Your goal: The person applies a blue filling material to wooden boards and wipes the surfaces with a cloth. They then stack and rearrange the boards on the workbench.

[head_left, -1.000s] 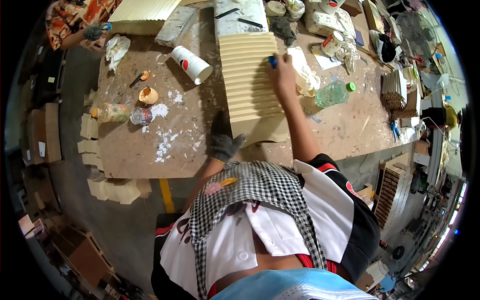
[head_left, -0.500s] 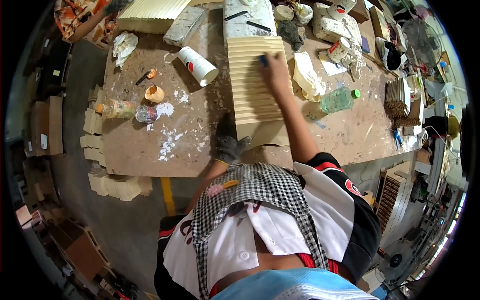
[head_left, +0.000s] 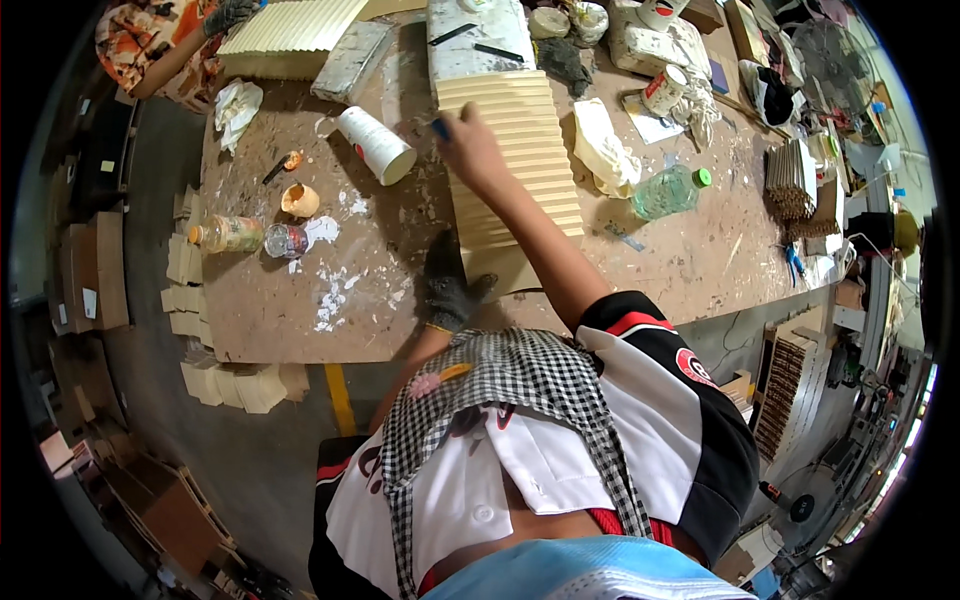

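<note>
panel [head_left: 520, 140] by left hand [head_left: 455, 298]; right hand [head_left: 474, 152] grips blue object [head_left: 440, 128]

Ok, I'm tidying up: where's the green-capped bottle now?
In the head view, the bottle is on the table, right of centre, just right of the cream cloth.

Grey flr [head_left: 250, 465] w/ yellow stripe [head_left: 340, 400]; cardbd boxes [head_left: 98, 260] at L; stained brn tbl [head_left: 265, 325].

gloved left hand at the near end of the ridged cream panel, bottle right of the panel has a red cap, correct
Not red: the head view shows a green cap on the plastic bottle; the rest, on left hand and panel, stands.
</note>
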`<control>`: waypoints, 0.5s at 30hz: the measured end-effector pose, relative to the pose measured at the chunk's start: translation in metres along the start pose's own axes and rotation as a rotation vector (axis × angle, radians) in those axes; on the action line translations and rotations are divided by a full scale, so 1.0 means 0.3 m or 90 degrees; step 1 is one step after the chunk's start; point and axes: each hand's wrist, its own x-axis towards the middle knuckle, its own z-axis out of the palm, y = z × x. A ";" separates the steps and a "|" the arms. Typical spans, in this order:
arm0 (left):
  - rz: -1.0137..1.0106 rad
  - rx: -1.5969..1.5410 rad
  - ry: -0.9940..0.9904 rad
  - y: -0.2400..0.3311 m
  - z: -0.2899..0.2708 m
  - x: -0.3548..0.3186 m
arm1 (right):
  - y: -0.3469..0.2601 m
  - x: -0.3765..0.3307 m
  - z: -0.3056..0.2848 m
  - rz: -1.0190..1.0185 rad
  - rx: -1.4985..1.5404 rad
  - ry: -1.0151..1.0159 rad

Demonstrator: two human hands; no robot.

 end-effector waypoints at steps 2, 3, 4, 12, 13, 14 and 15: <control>0.010 -0.004 0.010 0.001 0.002 0.000 | -0.033 0.006 0.000 -0.009 0.023 -0.012; 0.016 -0.006 0.023 0.000 0.007 -0.006 | -0.040 0.004 -0.012 -0.003 0.022 -0.031; 0.018 -0.009 0.020 -0.004 0.015 -0.010 | -0.017 -0.007 -0.024 0.001 0.020 -0.029; 0.029 -0.002 0.016 -0.023 0.064 0.004 | 0.503 -0.190 -0.487 0.310 -0.278 0.155; 0.020 0.008 0.025 -0.030 0.048 -0.018 | 0.512 -0.201 -0.520 0.268 -0.287 0.206; 0.016 0.013 0.027 -0.035 0.042 -0.021 | 0.481 -0.212 -0.554 0.262 -0.269 0.207; 0.012 0.014 0.029 -0.036 0.039 -0.022 | 0.434 -0.221 -0.585 0.258 -0.252 0.210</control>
